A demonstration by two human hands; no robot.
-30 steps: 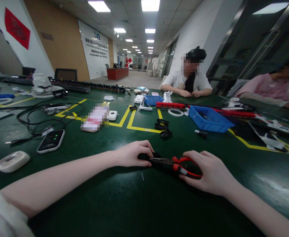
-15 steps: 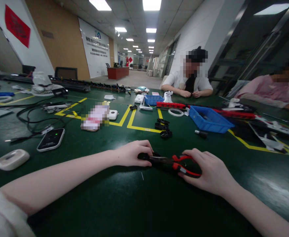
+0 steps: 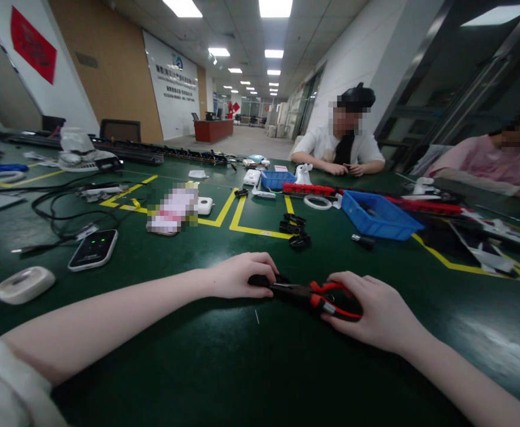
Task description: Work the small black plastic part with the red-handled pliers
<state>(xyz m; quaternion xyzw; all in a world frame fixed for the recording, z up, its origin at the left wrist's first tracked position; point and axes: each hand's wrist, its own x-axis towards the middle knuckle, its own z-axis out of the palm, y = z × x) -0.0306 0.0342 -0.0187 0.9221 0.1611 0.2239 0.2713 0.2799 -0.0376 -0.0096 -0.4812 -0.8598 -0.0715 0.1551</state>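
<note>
My right hand [image 3: 375, 305] grips the red and black handles of a pair of long-nose pliers [image 3: 324, 296]. The pliers' jaws point left, to the fingers of my left hand [image 3: 246, 276]. Between thumb and fingers, my left hand pinches a small black part [image 3: 260, 281]; its shape is mostly hidden by the fingers. The jaw tips meet or lie against this part; I cannot tell whether they clamp it. A thin pale sliver [image 3: 257, 316] lies on the green table just below my left hand.
Several black clips [image 3: 294, 228] lie beyond my hands, with a blue bin [image 3: 377, 216] to their right. A phone [image 3: 174, 210], a device with green lights [image 3: 93, 249] and black cables [image 3: 55, 204] are on the left. Two people sit across the table.
Both hands, the black part and the pliers stay in nearly the same place. The view has shifted very slightly.
</note>
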